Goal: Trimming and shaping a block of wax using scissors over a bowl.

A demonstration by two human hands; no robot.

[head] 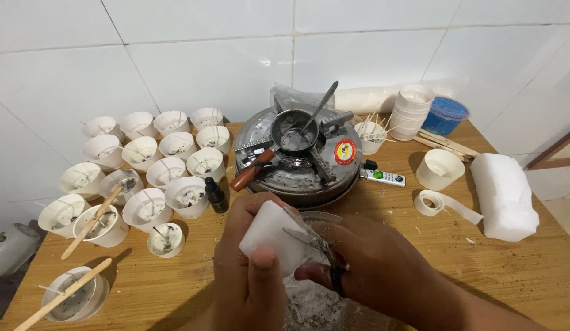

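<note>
Wax block over the bowl

Left hand [251, 279] grips a white wax block [269, 236] — long axis tilted toward one o'clock. Right hand [374, 270], closed on a small blade [306, 239], meets the block from three o'clock, above a clear bowl [309, 306] on the worktop [512, 270].

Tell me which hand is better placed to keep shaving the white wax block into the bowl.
Right, probably. The right hand already holds the blade against the white wax block, which the left hand steadies over the clear bowl of shavings.
</note>
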